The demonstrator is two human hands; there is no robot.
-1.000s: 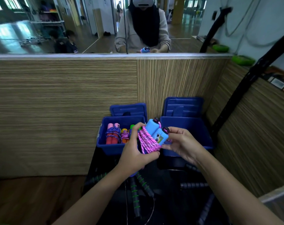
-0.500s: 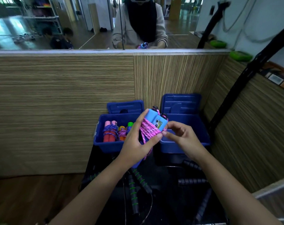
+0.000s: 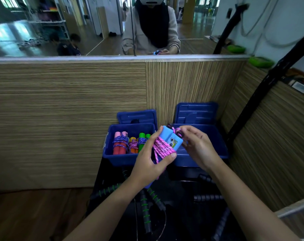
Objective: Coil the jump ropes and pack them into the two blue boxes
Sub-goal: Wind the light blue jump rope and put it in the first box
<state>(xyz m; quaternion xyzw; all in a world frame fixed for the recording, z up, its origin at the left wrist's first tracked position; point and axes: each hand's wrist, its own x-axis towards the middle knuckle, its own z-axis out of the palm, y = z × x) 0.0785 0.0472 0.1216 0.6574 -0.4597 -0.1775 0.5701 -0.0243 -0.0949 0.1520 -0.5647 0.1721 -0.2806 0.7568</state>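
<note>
Pink rope [image 3: 162, 149] — left hand [image 3: 152, 160] fingers clamp coil | right hand [image 3: 197, 146] fingers pinch its end.

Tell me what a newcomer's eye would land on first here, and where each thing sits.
First, the pink rope wound around light-blue handles, held mid-frame by the left hand while the right hand pinches its end. Behind, the left blue box holds coiled ropes with red, orange and green handles; the right blue box stands beside it.
</note>
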